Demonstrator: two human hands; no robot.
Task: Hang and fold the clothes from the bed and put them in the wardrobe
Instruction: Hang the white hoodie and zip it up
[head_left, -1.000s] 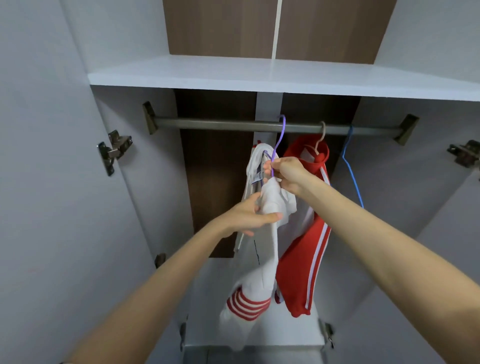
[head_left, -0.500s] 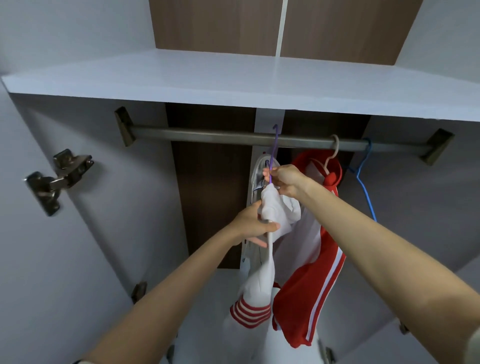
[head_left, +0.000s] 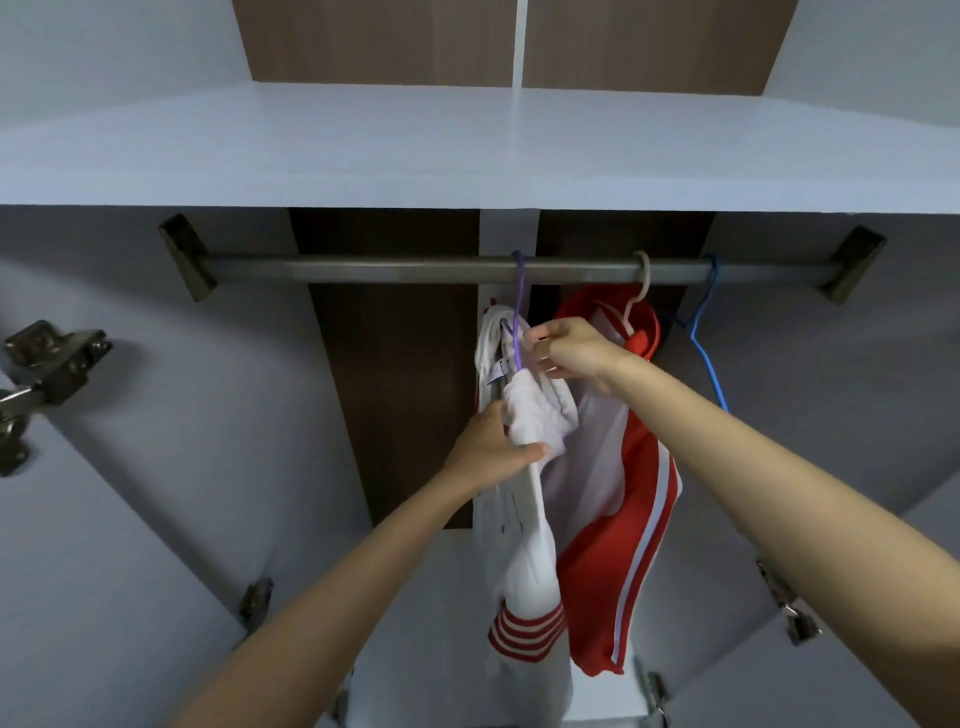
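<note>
While the white top (head_left: 532, 551) hangs from the purple hanger (head_left: 519, 306), whose hook sits over the rail (head_left: 363, 270), the person has both hands on it. The left hand (head_left: 491, 449) grips a bunched fold of the white cloth below the collar, fingers curled round it. The right hand (head_left: 566, 348) is closed on the purple hanger just under its hook, beside the collar. A long sleeve with red stripes at the cuff dangles straight down beneath the left hand.

Just to the right, touching the white top, a red top (head_left: 623, 519) with white side stripes hangs on a pale hanger (head_left: 640, 291). Further right, a blue hanger (head_left: 704, 338) sits on the same rail and looks bare. Above runs a white shelf (head_left: 415, 145); a metal hinge (head_left: 47, 358) shows on the left side of the wardrobe (head_left: 831, 415).

By my reading, 2 garments are up on the rail and this one needs only straightening. No folded clothes show, and the bed is out of sight, so I cannot say how much is left.
</note>
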